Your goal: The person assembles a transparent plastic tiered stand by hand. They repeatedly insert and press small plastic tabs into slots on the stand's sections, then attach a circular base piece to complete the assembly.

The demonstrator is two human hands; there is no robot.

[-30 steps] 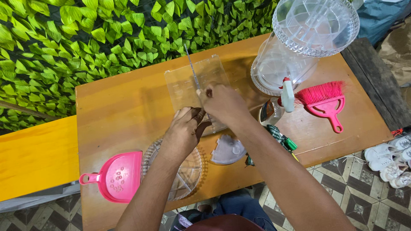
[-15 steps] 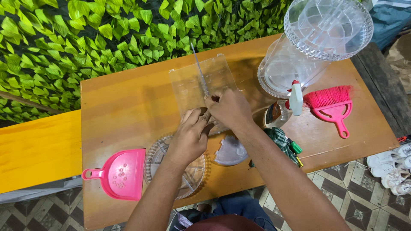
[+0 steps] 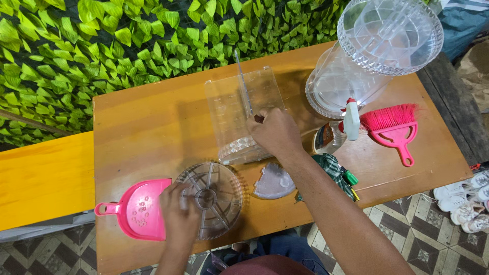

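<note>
Wooden bench (image 3: 153, 127): one. Clear plastic domed covers (image 3: 389, 33): two, at the far right corner. Clear ribbed panel piece (image 3: 239, 109): one, mid-bench. Round divided clear tray (image 3: 216, 196): one, near edge. Pink dustpan (image 3: 137, 209): one. Pink brush (image 3: 395, 127): one. Spray bottle (image 3: 351, 119): one.

Change: the left hand (image 3: 181, 216), half a second ago up beside the right, now curls over the tray's left rim. The right hand (image 3: 275, 132) stays closed, pinching the panel piece's near edge.

A wall of green artificial leaves (image 3: 102, 46) fills ten to twelve o'clock. A yellow bench (image 3: 41, 178) stands at nine o'clock. Patterned floor tiles (image 3: 438, 244) show at five o'clock.
</note>
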